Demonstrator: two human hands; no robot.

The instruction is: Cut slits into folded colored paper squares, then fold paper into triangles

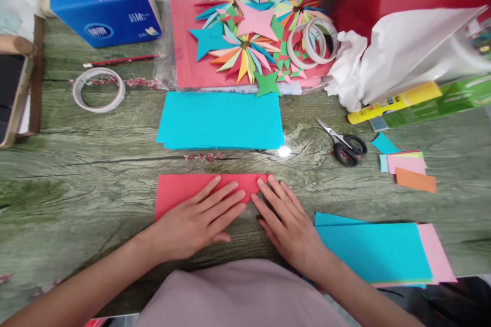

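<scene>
A red strip of paper (180, 191) lies on the table in front of me. My left hand (195, 219) rests flat across its middle, fingers stretched toward the upper right. Fingertips of my right hand (286, 219) press on the paper's right end, the fingers extended and slightly spread. Both hands cover part of the strip, so its lower edge is mostly hidden. Just beyond it sits a stack of blue paper sheets (220, 120). To the right of my right hand are more blue sheets (374, 250) with pink paper (437, 255) showing beneath.
Scissors (341, 143), paper scraps (410, 166) and a yellow glue stick (395, 103) lie at the right. Folded paper stars (245, 56) and tape rolls (320, 41) sit on a red paper pack at the back. Tissues (103, 15), a tape roll (76, 89) and a pencil (123, 60) are at left.
</scene>
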